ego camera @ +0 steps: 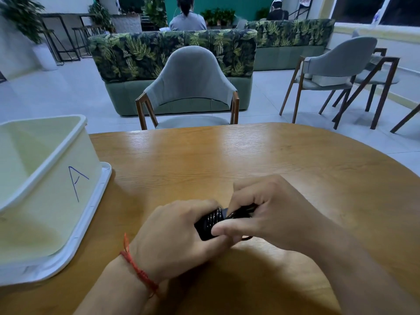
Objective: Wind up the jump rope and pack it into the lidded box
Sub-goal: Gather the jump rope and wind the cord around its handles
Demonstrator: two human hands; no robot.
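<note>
I am looking down at a wooden table [227, 155], and both of my hands are meeting just above it, near its near edge. My left hand [172, 237] is closing around a black jump rope [210, 221], which is sitting as a tight bundle of coils wrapped round the handles; the bundle is lying between the two hands, slightly tilted, and I cannot tell whether it is touching the wood. A red string bracelet [136, 269] is circling my left wrist. My right hand [263, 214] is curling over the bundle's right end, with the thumb pressing along its near side and the fingers pinching a bit of cord on top.

Toward the left edge of the table a pale, open box [68, 201] is standing, marked with a blue letter A [76, 183] on the side facing me. It is resting on its white lid [91, 226], which is lying flat under it. The box is well apart from the hands.

Beyond the far edge a grey chair [191, 87] is facing the table.
</note>
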